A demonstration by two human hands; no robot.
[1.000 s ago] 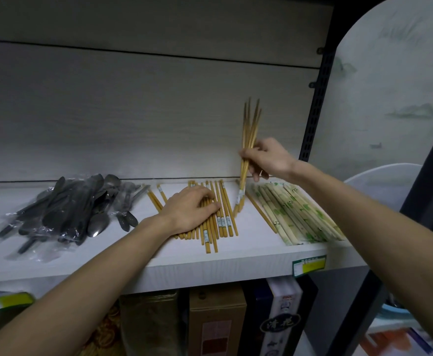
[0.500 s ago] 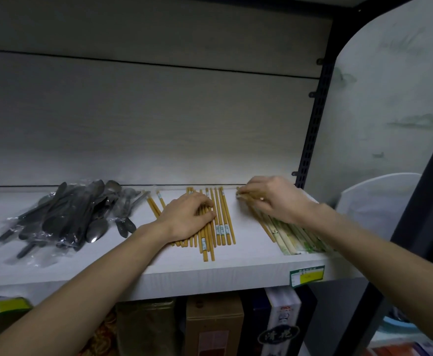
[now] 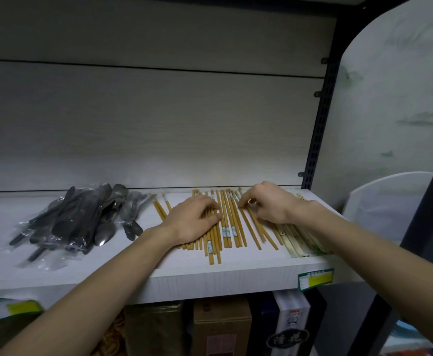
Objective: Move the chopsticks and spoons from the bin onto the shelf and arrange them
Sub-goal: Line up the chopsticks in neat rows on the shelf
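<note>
At the left of the white shelf (image 3: 56, 276) a heap of dark metal spoons (image 3: 82, 222) is seen in crinkled clear wrappers, the handles mostly slanted toward the front left and the bowls toward the back wall; just beside them the brown wooden chopsticks (image 3: 232, 224) are laid flat in a loose row, their long axes running from front to back and fanned slightly, small pale paper bands being wrapped round several pairs; the left hand (image 3: 193, 219) is rested palm down on the left part of this row, its fingers nearly straight and close together, pressed on the sticks and gripping nothing; the right hand (image 3: 269, 204) is set over the right part of the row, its fingers bent and spread a little, the tips touching the sticks; whether any stick is pinched cannot be told; under the right wrist pale paper-sleeved chopsticks (image 3: 300, 242) with green print lie slanted toward the front right, at the shelf's right end.
</note>
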